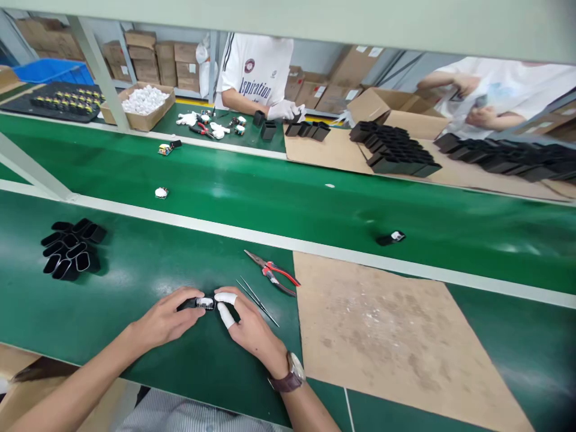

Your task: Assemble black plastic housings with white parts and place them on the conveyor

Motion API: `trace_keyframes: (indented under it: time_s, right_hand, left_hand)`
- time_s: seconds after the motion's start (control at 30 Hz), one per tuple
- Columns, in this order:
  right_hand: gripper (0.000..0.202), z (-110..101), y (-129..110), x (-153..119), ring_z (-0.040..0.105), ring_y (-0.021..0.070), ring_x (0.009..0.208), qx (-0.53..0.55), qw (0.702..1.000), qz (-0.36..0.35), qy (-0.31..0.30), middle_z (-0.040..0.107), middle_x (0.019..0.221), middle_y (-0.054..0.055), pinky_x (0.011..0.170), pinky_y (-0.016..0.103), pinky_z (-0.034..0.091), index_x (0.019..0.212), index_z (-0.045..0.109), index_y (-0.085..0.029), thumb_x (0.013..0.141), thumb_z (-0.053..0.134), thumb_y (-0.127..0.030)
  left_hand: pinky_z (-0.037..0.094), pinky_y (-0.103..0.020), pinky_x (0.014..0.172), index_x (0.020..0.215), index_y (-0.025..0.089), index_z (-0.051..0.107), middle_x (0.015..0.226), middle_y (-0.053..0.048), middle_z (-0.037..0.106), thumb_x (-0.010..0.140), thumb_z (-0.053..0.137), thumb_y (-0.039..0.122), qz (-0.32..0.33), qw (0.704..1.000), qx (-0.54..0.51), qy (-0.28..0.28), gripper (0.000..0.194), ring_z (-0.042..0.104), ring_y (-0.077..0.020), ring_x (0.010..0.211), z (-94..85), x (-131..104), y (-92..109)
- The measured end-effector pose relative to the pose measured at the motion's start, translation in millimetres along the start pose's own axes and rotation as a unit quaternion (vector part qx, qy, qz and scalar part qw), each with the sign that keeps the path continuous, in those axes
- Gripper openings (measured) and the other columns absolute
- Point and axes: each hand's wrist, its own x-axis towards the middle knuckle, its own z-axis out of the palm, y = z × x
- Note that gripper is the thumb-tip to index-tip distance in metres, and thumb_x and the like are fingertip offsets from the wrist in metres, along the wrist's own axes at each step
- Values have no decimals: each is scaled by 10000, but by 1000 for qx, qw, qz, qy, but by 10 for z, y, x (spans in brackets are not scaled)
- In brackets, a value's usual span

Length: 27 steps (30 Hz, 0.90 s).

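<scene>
A small black plastic case (192, 303) lies low over the green bench, its open end facing right. White material and thin wire-like bits show in that opening. My left hand (168, 318) is closed around the case's left part, thumb and fingers on opposite sides. At the open end my right hand (245, 321), with white finger cots on thumb and forefinger, pinches the rim. Just right of that hand lie metal tweezers (258, 303) and red-handled long-nose pliers (274, 273). A cluster of empty black cases (69, 249) stands on the bench to the left.
Beyond a white rail runs a green conveyor belt (270, 192) carrying a filled black case (390, 238) and small circuit boards (161, 192). Stained cardboard (387, 330) covers the bench at right. Two people work across the belt, near rows of black cases (396, 150).
</scene>
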Motion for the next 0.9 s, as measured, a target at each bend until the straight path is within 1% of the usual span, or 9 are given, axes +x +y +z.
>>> trace_keyframes:
  time_s: [0.1,0.2,0.27,0.37,0.5,0.67,0.77,0.83,0.9]
  right_hand:
    - [326,-30,30,-19,665,200,1197,-4,1000,0,7,662,1299,95,1049,401,575,1339,592,-256,1060,462,-148]
    - [347,-61,69,-42,669,202,1189,-7,1000,0,15,666,1296,97,1037,402,584,1360,586,-258,1057,465,-139]
    - [366,-71,98,-55,672,206,1185,-11,1000,-1,15,670,1293,97,1027,403,592,1366,585,-259,1048,465,-123]
    - [391,-69,133,-72,668,224,1197,-35,999,-2,6,666,1306,106,1018,417,601,1350,592,-244,1022,452,-84]
    - [388,-54,145,-85,664,233,1199,-69,998,-4,-9,666,1305,106,1022,421,604,1273,628,-221,982,447,-41]
    - [350,-39,111,-80,667,234,1152,-101,994,-30,1,670,1268,110,989,409,617,1236,631,-204,986,448,-40]
    - [373,-23,101,-80,657,238,1113,-119,992,-51,-2,669,1242,111,967,412,617,1222,624,-198,963,434,-8]
    - [398,-7,106,-84,645,246,1103,-128,990,-65,-7,668,1230,116,976,431,609,1199,626,-189,923,432,23]
    - [409,11,115,-89,635,255,1109,-136,988,-73,-14,670,1220,120,990,448,601,1176,630,-184,889,442,38]
  left_hand:
    - [646,-345,885,1195,223,699,1245,-132,656,971,663,61,-8,999,19,39,279,720,-230,1064,-53,121,34]
    - [642,-351,890,1223,228,694,1264,-118,630,930,706,30,-10,996,41,75,354,706,-225,1059,-115,227,37]
    - [637,-369,892,1254,234,684,1272,-121,628,929,704,23,-12,997,51,60,388,695,-238,1077,-95,248,-1]
    - [627,-382,883,1275,219,668,1235,-139,637,956,667,26,-18,999,36,26,373,685,-252,1084,27,211,-97]
    - [613,-394,906,1315,212,655,1249,-158,636,954,666,17,-38,999,15,15,411,676,-265,1117,165,124,-167]
    - [610,-376,926,1341,244,661,1280,-141,648,953,675,38,-48,999,18,12,440,687,-250,1117,140,93,-166]
    - [605,-366,953,1298,277,684,1265,-112,664,964,674,83,-59,997,29,32,386,701,-233,1100,73,271,-268]
    - [593,-379,987,1307,291,671,1234,-92,688,975,670,133,-93,994,29,47,368,709,-232,1096,41,530,-425]
    - [592,-392,995,1352,284,634,1209,-82,707,971,674,190,-141,988,17,55,395,724,-232,1061,47,886,-659]
